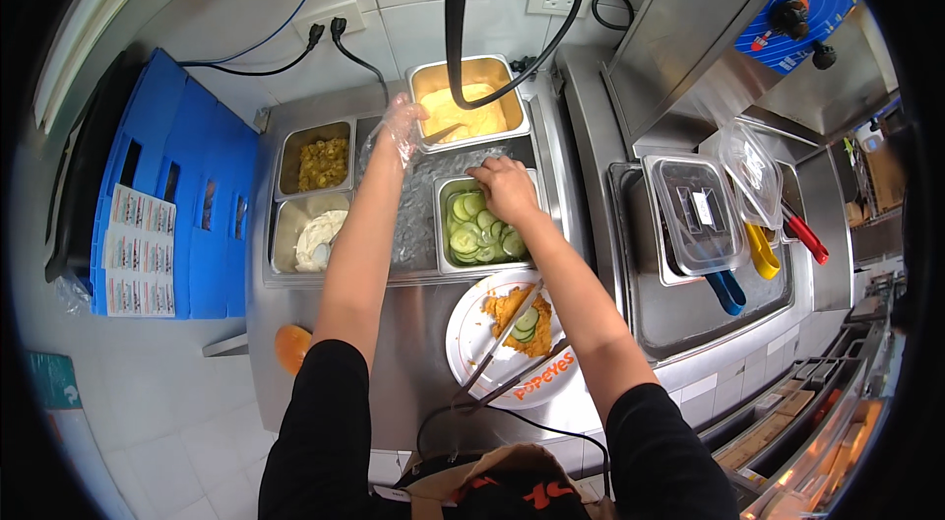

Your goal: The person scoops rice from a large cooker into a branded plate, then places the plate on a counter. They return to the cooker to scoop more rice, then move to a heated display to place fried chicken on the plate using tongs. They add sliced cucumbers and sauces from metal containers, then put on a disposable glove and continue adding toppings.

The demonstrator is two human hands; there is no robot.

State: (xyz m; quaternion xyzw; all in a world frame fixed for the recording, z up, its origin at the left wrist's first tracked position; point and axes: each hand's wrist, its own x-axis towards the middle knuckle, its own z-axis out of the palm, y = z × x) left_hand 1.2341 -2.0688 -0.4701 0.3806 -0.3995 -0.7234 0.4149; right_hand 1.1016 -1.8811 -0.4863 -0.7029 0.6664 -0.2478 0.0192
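My left hand [398, 126], in a clear plastic glove, is closed at the left rim of a metal pan of thick yellow sauce [471, 106]. A utensil [445, 133] rests in the sauce beside my fingers. My right hand [507, 187], with no visible glove, curls over the far rim of a metal pan of cucumber slices [477, 227]; its fingertips are partly hidden. Below that pan, partly under my right forearm, a round white plate [463, 333] bears a fried breaded piece [507, 307] topped with cucumber slices. Metal tongs [500, 338] lie across the plate.
On the left are pans of chopped green pickles [323, 163] and white sauce [320, 236]. A bun [292, 349] lies by my left elbow. A blue crate [212, 254] stands far left. Lidded containers [694, 210] with coloured handles sit right. A black cable [456, 18] hangs in front.
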